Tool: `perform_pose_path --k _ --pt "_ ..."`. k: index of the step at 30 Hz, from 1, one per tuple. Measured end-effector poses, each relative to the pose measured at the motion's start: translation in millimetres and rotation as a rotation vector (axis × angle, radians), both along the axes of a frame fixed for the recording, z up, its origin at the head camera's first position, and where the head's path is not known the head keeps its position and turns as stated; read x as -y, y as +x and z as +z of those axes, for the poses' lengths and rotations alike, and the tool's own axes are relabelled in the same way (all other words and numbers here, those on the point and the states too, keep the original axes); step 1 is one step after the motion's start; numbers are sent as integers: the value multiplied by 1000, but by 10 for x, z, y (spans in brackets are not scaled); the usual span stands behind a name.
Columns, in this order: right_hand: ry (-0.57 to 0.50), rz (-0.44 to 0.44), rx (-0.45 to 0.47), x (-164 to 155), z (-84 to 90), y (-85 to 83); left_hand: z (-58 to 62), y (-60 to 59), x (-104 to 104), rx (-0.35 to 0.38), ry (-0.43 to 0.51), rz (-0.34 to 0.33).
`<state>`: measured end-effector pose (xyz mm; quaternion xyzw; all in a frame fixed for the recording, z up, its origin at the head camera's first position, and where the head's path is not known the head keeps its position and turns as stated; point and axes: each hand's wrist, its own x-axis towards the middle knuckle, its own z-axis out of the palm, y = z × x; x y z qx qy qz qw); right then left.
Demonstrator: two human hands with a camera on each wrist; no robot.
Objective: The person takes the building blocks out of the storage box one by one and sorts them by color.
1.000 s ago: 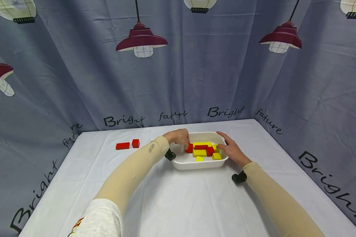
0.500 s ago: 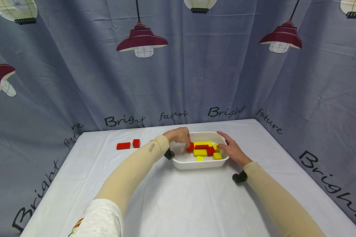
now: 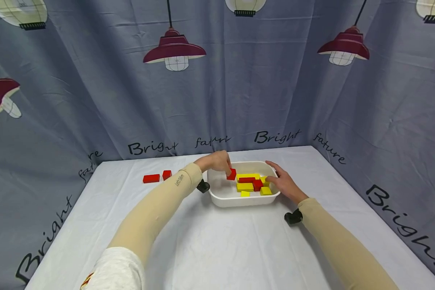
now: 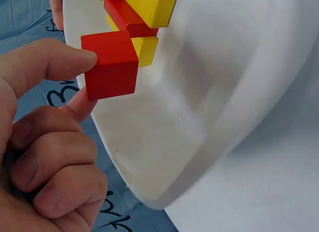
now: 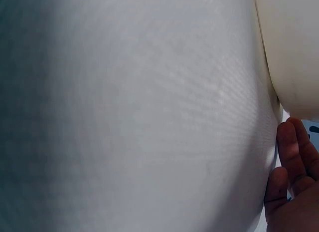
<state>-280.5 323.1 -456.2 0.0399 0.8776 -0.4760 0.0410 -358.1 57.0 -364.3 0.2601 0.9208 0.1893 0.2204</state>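
In the head view my left hand [image 3: 216, 161] is over the left part of a white plastic tub [image 3: 244, 202]. It pinches a red cube [image 3: 231, 174] between thumb and index finger, as the left wrist view shows the cube [image 4: 110, 66] up close. The other fingers of that hand are curled into the palm. At the tub's right end my right hand [image 3: 287, 186] holds the rim, thumb over the inside and fingers outside. Within the tub lie several yellow blocks [image 3: 245, 187], a red bar [image 3: 246, 180] and a red cube [image 3: 257, 185].
On the white-covered table [image 3: 235, 245], a red bar [image 3: 151, 178] and a red cube [image 3: 167, 175] lie to the left of the tub. A grey-blue curtain [image 3: 217, 92] with printed lamps hangs behind the table and along its sides.
My left hand has lifted the red cube slightly off its place in the tub and drawn up and back a little. The right hand stays at the tub's right end.
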Motion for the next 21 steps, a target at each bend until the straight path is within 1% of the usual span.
perform_pose_path --k 11,13,21 --pt "-9 6 3 2 10 0 76 96 128 -49 22 -32" --pt "-8 6 2 1 7 1 91 110 144 -49 28 -37" --pt "6 7 -5 5 0 -4 178 187 196 -75 66 -52"
